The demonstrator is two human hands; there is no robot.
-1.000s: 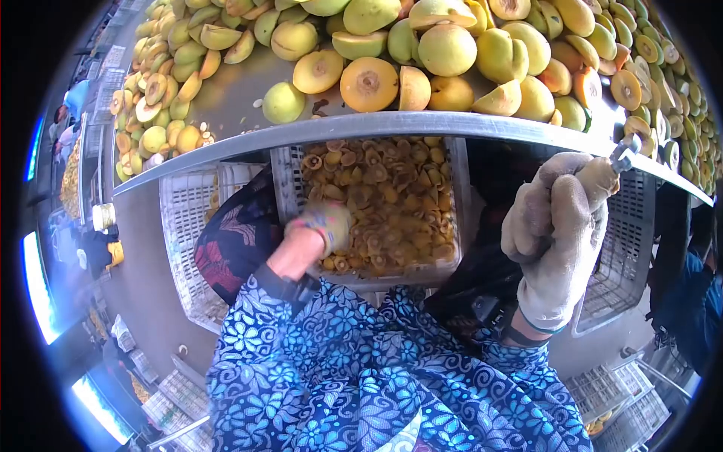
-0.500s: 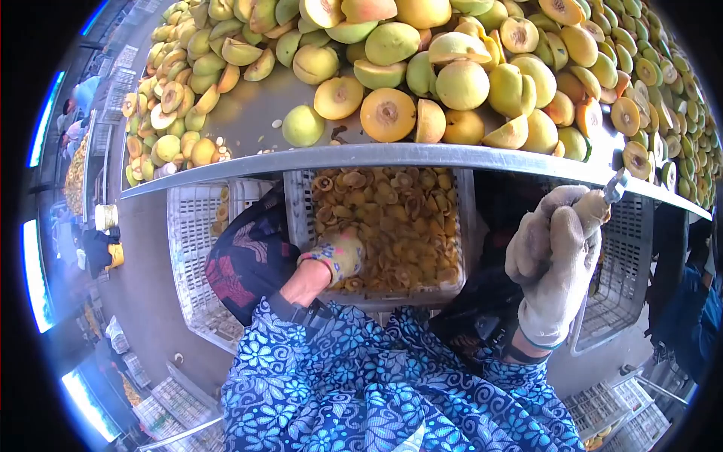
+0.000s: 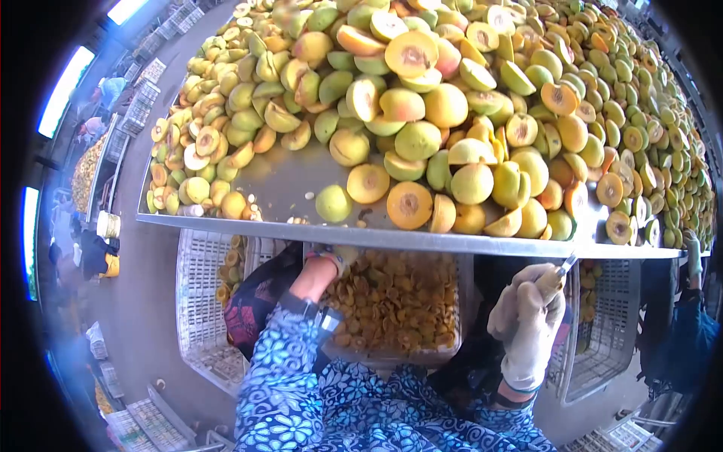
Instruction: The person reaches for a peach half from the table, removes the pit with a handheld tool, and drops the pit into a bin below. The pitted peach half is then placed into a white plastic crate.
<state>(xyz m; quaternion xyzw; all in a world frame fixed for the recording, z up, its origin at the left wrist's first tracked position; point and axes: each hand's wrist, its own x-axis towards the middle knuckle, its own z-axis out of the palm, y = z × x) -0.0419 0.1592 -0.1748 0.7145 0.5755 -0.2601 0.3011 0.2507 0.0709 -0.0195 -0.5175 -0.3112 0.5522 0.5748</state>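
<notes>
Right hand (image 3: 527, 328), gloved, is a fist closed tight round a short metal-bladed tool (image 3: 563, 266), blade tip up, just under the steel table rim (image 3: 226, 223). Left hand (image 3: 331, 258), also gloved, sits at the rim's underside. The steel hides its fingers, so we cannot tell whether it holds anything. Below both hands is a white crate (image 3: 461, 301) heaped with peach pits (image 3: 392, 301). On the table, cut peach halves (image 3: 409, 205) lie nearest the edge, with the pile spreading beyond. Our judgement: keep the blade angled away from the left hand, take fruit from the near edge, and work over the crate so waste falls inside.
</notes>
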